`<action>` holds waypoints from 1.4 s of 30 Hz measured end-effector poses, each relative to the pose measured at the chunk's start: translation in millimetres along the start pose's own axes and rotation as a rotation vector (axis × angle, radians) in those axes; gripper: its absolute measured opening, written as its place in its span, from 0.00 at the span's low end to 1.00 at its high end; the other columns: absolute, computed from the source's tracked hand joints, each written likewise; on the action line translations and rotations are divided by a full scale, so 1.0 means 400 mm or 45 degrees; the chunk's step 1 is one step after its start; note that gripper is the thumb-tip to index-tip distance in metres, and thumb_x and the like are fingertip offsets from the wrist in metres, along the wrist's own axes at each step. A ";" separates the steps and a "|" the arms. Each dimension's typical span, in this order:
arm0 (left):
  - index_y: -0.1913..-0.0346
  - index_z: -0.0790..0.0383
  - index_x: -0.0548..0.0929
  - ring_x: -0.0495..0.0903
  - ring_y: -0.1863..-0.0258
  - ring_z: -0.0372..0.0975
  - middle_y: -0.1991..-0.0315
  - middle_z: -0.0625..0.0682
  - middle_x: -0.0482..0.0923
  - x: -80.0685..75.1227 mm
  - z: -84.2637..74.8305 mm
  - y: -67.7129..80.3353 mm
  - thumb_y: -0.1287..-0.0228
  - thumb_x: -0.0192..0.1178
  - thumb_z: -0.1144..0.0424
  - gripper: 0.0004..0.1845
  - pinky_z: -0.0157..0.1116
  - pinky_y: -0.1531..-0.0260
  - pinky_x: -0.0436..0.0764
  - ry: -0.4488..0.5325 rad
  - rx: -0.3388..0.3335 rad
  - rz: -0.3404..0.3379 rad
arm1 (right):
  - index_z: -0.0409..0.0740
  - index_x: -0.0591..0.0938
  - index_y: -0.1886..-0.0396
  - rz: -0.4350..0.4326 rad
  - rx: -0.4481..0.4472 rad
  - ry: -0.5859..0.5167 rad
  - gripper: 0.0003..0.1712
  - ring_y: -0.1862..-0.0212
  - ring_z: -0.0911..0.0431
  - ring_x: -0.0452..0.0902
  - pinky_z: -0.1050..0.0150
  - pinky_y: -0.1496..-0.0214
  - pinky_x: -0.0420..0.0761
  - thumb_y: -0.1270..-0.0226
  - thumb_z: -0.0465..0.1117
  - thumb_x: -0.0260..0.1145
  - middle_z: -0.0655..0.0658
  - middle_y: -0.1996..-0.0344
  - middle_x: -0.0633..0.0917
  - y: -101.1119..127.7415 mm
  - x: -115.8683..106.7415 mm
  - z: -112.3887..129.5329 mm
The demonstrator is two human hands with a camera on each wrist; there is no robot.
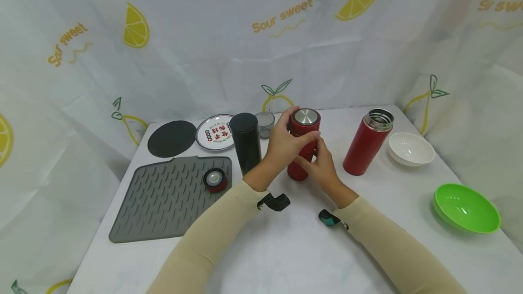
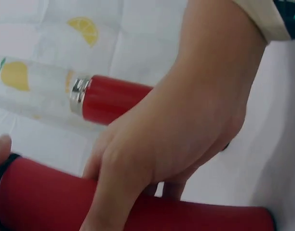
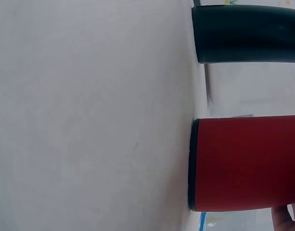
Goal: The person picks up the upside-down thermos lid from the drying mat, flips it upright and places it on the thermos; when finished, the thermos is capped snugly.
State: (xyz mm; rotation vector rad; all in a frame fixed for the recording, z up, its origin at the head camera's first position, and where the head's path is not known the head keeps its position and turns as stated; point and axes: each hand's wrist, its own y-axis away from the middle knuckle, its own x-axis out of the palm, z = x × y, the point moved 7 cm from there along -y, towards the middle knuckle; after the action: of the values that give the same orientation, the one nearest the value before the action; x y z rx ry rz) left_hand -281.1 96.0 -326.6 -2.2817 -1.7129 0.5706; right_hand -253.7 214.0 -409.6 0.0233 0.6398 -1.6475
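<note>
A red thermos point(image 1: 297, 170) with a silver-topped lid point(image 1: 306, 117) stands upright between both hands. My left hand point(image 1: 283, 144) grips it at the lid, fingers behind and thumb across the front. Lower down, my right hand point(image 1: 324, 167) is wrapped round the body; the left wrist view shows this hand point(image 2: 171, 125) from close by. In the right wrist view the thermos point(image 3: 246, 163) has its base on the table. To the right a second red thermos point(image 1: 365, 146) stands uncovered, its steel mouth showing. A black thermos point(image 1: 247, 144) stands beside my left wrist.
A red and black lid point(image 1: 215, 179) lies on the grey drying mat point(image 1: 163, 203) at left. Behind are a black round mat point(image 1: 171, 139), a printed plate point(image 1: 215, 133) and a clear glass point(image 1: 265, 124). A white bowl point(image 1: 411, 149) and a green bowl point(image 1: 466, 208) sit at right.
</note>
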 end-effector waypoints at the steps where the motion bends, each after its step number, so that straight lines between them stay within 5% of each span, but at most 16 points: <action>1: 0.30 0.58 0.65 0.74 0.43 0.35 0.41 0.49 0.74 0.002 -0.005 0.004 0.46 0.74 0.59 0.42 0.33 0.48 0.77 -0.018 0.036 -0.041 | 0.43 0.61 0.31 -0.007 -0.022 0.003 0.41 0.39 0.46 0.71 0.44 0.39 0.72 0.39 0.41 0.72 0.41 0.38 0.73 -0.001 -0.002 0.003; 6: 0.30 0.60 0.65 0.74 0.44 0.34 0.40 0.51 0.73 0.014 -0.021 0.006 0.45 0.73 0.56 0.42 0.31 0.48 0.76 -0.064 0.174 -0.132 | 0.42 0.62 0.32 -0.040 -0.058 0.027 0.40 0.39 0.46 0.71 0.44 0.39 0.72 0.40 0.37 0.71 0.40 0.39 0.73 -0.009 -0.016 0.015; 11: 0.26 0.55 0.60 0.71 0.40 0.33 0.36 0.47 0.70 0.009 0.007 -0.015 0.41 0.71 0.56 0.43 0.32 0.44 0.73 0.069 0.103 -0.003 | 0.41 0.61 0.31 -0.031 -0.007 0.024 0.42 0.40 0.46 0.72 0.44 0.40 0.73 0.39 0.44 0.72 0.40 0.39 0.74 -0.020 -0.019 0.015; 14: 0.25 0.54 0.57 0.68 0.36 0.33 0.31 0.45 0.64 -0.006 0.027 -0.007 0.38 0.68 0.56 0.43 0.32 0.39 0.68 0.138 0.087 -0.032 | 0.41 0.61 0.29 -0.013 0.013 0.017 0.44 0.40 0.46 0.72 0.44 0.40 0.73 0.40 0.47 0.73 0.40 0.38 0.74 -0.025 -0.012 0.011; 18: 0.26 0.63 0.56 0.67 0.34 0.39 0.31 0.53 0.62 -0.020 0.020 0.030 0.29 0.58 0.63 0.34 0.35 0.36 0.65 0.106 0.258 -0.179 | 0.40 0.62 0.30 -0.016 0.010 0.024 0.43 0.41 0.46 0.73 0.45 0.40 0.73 0.40 0.44 0.73 0.40 0.40 0.74 -0.024 -0.004 0.007; 21: 0.27 0.68 0.55 0.65 0.33 0.42 0.32 0.59 0.62 -0.016 0.003 0.045 0.25 0.50 0.67 0.29 0.38 0.34 0.64 0.061 0.353 -0.199 | 0.39 0.62 0.30 -0.028 0.004 0.027 0.41 0.41 0.45 0.73 0.45 0.40 0.73 0.40 0.39 0.71 0.38 0.41 0.74 -0.024 -0.004 0.012; 26: 0.25 0.62 0.54 0.65 0.36 0.37 0.33 0.54 0.64 0.000 -0.018 0.015 0.36 0.64 0.54 0.42 0.36 0.39 0.70 -0.066 0.233 -0.166 | 0.40 0.61 0.30 -0.015 -0.034 0.043 0.41 0.39 0.45 0.71 0.44 0.39 0.72 0.41 0.35 0.70 0.38 0.39 0.73 -0.031 0.001 0.019; 30: 0.29 0.60 0.63 0.71 0.44 0.34 0.39 0.50 0.70 0.005 -0.015 -0.017 0.47 0.73 0.49 0.45 0.31 0.50 0.77 -0.192 0.152 -0.165 | 0.43 0.62 0.32 -0.011 -0.056 0.059 0.40 0.40 0.45 0.71 0.44 0.41 0.73 0.41 0.36 0.70 0.39 0.39 0.74 -0.031 0.005 0.015; 34: 0.31 0.58 0.67 0.74 0.47 0.34 0.41 0.48 0.72 -0.004 0.006 -0.033 0.48 0.74 0.57 0.41 0.30 0.51 0.77 -0.085 0.095 -0.060 | 0.44 0.61 0.30 0.030 -0.030 0.053 0.42 0.40 0.45 0.71 0.43 0.41 0.74 0.40 0.43 0.71 0.40 0.39 0.74 -0.023 0.012 0.006; 39: 0.26 0.51 0.60 0.69 0.40 0.32 0.35 0.44 0.69 -0.001 0.017 -0.040 0.45 0.73 0.63 0.45 0.34 0.43 0.73 0.082 0.066 0.146 | 0.47 0.59 0.29 0.069 0.007 0.041 0.43 0.37 0.47 0.69 0.42 0.40 0.72 0.38 0.48 0.71 0.43 0.37 0.72 -0.013 0.007 0.001; 42: 0.25 0.50 0.58 0.65 0.36 0.32 0.33 0.44 0.66 -0.005 0.009 -0.024 0.45 0.73 0.57 0.47 0.39 0.40 0.72 -0.023 0.074 0.040 | 0.46 0.60 0.30 0.068 0.003 0.030 0.42 0.37 0.47 0.69 0.42 0.39 0.72 0.38 0.46 0.71 0.42 0.37 0.72 -0.011 0.003 -0.002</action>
State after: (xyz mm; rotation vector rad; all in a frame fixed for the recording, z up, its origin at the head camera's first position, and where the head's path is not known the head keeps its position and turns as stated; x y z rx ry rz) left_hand -291.4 96.8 -325.8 -2.2742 -1.6488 0.6406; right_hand -258.1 213.2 -409.0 0.0607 0.6501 -1.5982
